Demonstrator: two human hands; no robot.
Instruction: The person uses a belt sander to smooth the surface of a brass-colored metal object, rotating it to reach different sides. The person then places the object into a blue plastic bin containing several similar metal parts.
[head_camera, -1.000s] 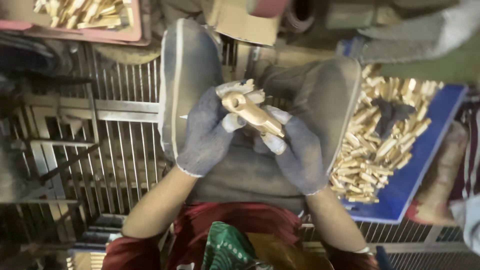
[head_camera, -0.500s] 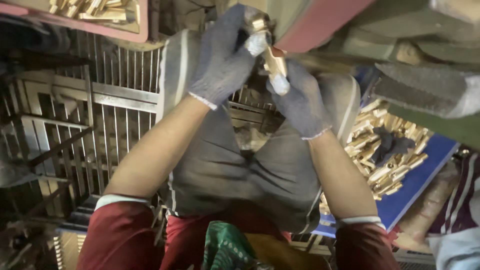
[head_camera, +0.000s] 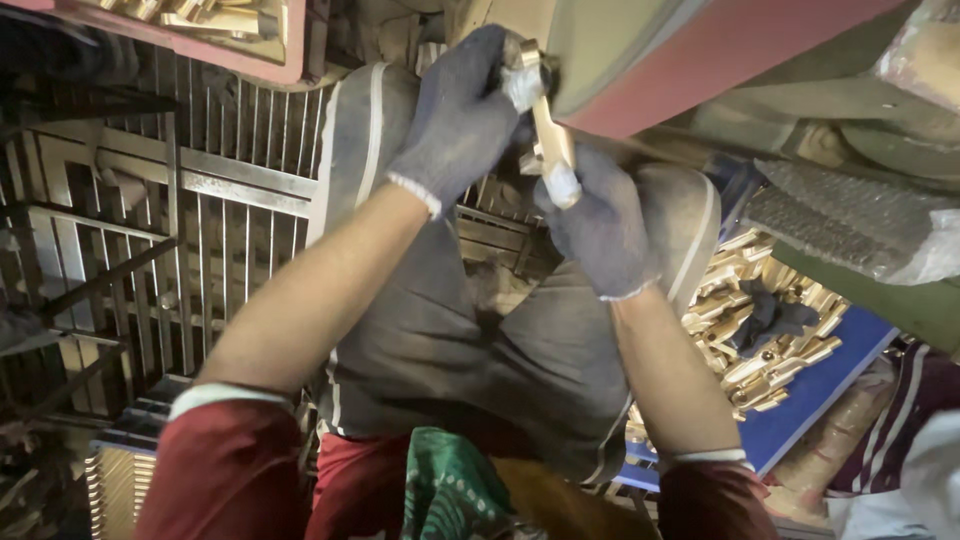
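Observation:
Both my hands wear dark grey knit gloves with white fingertips. My left hand (head_camera: 462, 112) and my right hand (head_camera: 600, 222) together grip one long brass part (head_camera: 545, 135), raised up against the underside of a red and grey machine (head_camera: 720, 60). The left hand holds its upper end, the right hand its lower end. My knees in grey trousers (head_camera: 480, 340) sit below.
A blue tray (head_camera: 810, 400) piled with several brass parts (head_camera: 760, 300) lies at the right. A pink tray (head_camera: 200, 30) with more brass parts is at top left. A metal grate floor (head_camera: 150, 230) spreads on the left. Another person's sleeve (head_camera: 900, 470) shows at bottom right.
My hands lifted the brass part from lap height up to the machine above. The view tilted upward with them.

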